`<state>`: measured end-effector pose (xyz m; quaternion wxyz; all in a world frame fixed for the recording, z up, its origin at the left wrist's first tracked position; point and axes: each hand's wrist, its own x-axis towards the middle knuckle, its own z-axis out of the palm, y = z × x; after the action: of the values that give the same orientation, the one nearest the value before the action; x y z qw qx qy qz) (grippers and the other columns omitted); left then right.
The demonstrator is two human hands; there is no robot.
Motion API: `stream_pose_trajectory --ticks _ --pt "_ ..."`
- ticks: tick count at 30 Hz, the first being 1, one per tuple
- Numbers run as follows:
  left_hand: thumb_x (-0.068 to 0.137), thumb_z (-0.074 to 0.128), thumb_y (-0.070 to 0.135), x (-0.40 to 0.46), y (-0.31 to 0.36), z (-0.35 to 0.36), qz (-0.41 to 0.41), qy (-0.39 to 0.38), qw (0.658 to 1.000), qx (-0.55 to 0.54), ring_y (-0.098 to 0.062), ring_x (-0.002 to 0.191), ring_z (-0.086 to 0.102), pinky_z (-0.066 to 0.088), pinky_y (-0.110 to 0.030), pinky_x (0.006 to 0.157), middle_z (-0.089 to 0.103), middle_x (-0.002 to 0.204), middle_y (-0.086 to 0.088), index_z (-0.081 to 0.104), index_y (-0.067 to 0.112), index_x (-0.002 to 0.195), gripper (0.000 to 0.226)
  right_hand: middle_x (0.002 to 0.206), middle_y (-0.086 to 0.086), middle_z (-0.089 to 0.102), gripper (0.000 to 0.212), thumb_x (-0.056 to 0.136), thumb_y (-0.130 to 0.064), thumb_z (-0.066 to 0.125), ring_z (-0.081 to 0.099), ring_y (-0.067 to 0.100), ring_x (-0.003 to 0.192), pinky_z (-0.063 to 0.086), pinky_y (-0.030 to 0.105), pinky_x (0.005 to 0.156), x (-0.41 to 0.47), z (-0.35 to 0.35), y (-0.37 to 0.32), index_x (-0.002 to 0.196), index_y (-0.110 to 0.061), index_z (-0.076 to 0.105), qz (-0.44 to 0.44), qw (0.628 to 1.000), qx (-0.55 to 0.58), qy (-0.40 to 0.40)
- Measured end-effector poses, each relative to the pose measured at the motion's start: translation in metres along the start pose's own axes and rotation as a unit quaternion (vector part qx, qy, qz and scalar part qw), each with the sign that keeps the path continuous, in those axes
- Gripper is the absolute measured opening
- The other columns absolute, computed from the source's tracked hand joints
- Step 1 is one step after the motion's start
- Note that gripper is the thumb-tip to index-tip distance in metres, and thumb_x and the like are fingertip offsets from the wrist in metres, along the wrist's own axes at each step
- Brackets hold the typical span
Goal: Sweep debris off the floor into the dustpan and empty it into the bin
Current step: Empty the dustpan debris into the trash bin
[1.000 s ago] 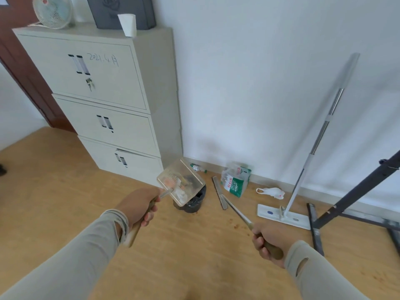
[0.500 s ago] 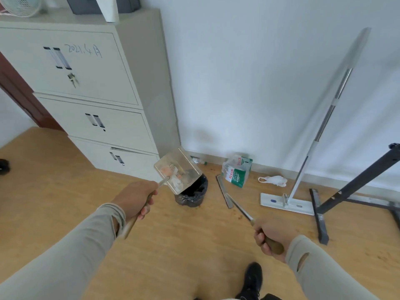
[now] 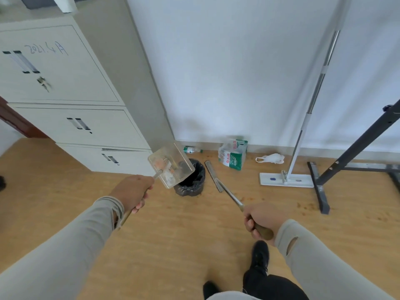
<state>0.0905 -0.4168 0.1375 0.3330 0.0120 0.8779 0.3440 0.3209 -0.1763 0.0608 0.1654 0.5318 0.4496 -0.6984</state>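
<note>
A person's left hand (image 3: 132,191), clamped on the handle, holds the debris-laden dustpan (image 3: 171,167) just above and left of the black-lined bin (image 3: 191,182), its long axis pointing toward the opening. The right hand (image 3: 263,217), farther off, grips the broom (image 3: 216,180), whose head rests on the floor (image 3: 173,234).

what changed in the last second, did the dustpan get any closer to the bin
Yes. The person stepped toward the wall, so the left hand carried the clear dustpan from beside the black-lined bin to overlap its near rim, debris still inside. A black shoe came into view. Both grips are unchanged: the right hand keeps the brush pointed at the floor.
</note>
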Motion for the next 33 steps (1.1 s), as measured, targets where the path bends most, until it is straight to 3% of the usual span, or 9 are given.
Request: stream_pose_trajectory --ticks 6,13,18,22,28,33 --pt "0.094 0.065 0.041 0.003 -0.001 -0.002 0.044 -0.029 0.998 0.023 -0.019 0.041 0.041 0.036 -0.026 0.042 0.057 0.075 -0.013 0.063 0.006 0.101 0.035 0.061 0.003 0.05 0.007 0.09 -0.005 0.049 0.044 0.01 0.041 0.032 0.019 0.039 0.001 0.007 -0.001 0.093 -0.007 0.055 -0.002 1.0 0.007 -0.003" --pt "0.094 0.059 0.034 0.001 0.009 0.009 0.063 -0.012 0.989 0.132 -0.018 0.041 0.035 0.033 -0.024 0.043 0.055 0.074 -0.01 0.058 0.01 0.09 0.024 0.063 0.003 0.05 0.006 0.088 -0.004 0.047 0.045 0.01 0.041 0.033 0.019 0.039 0.002 0.013 -0.001 0.089 -0.009 0.05 -0.007 1.0 0.003 -0.008" --pt "0.089 0.06 0.042 0.006 0.014 0.023 0.097 0.02 0.97 0.22 -0.02 0.052 0.046 0.04 -0.03 0.054 0.056 0.064 -0.001 0.063 0.011 0.092 0.031 0.062 0.004 0.05 0.007 0.087 -0.002 0.047 0.044 0.011 0.042 0.033 0.02 0.04 0.0 0.015 0.002 0.088 -0.008 0.051 -0.02 1.0 0.002 -0.007" --pt "0.085 0.06 0.044 0.011 0.019 0.035 0.107 0.036 0.955 0.275 -0.019 0.062 0.054 0.044 -0.031 0.06 0.062 0.069 0.001 0.062 0.017 0.087 0.027 0.063 0.004 0.05 0.007 0.089 -0.002 0.048 0.044 0.011 0.042 0.034 0.021 0.039 0.001 0.017 0.003 0.09 -0.007 0.052 -0.022 1.0 0.012 -0.007" --pt "0.084 0.058 0.043 0.027 0.024 0.056 0.106 0.038 0.949 0.296 -0.019 0.066 0.055 0.045 -0.031 0.062 0.062 0.072 0.001 0.055 0.022 0.078 0.023 0.059 0.003 0.048 0.01 0.09 -0.001 0.043 0.043 0.01 0.042 0.032 0.02 0.04 0.005 0.022 0.003 0.087 -0.008 0.05 -0.008 1.0 0.026 -0.012" --pt "0.087 0.06 0.041 0.04 0.022 0.063 0.099 0.041 0.959 0.263 -0.021 0.057 0.05 0.043 -0.031 0.059 0.056 0.061 -0.001 0.053 0.017 0.073 0.028 0.062 0.002 0.047 0.01 0.091 -0.001 0.043 0.042 0.01 0.043 0.032 0.02 0.039 0.008 0.024 0.0 0.087 -0.008 0.05 -0.004 0.999 0.036 -0.023"
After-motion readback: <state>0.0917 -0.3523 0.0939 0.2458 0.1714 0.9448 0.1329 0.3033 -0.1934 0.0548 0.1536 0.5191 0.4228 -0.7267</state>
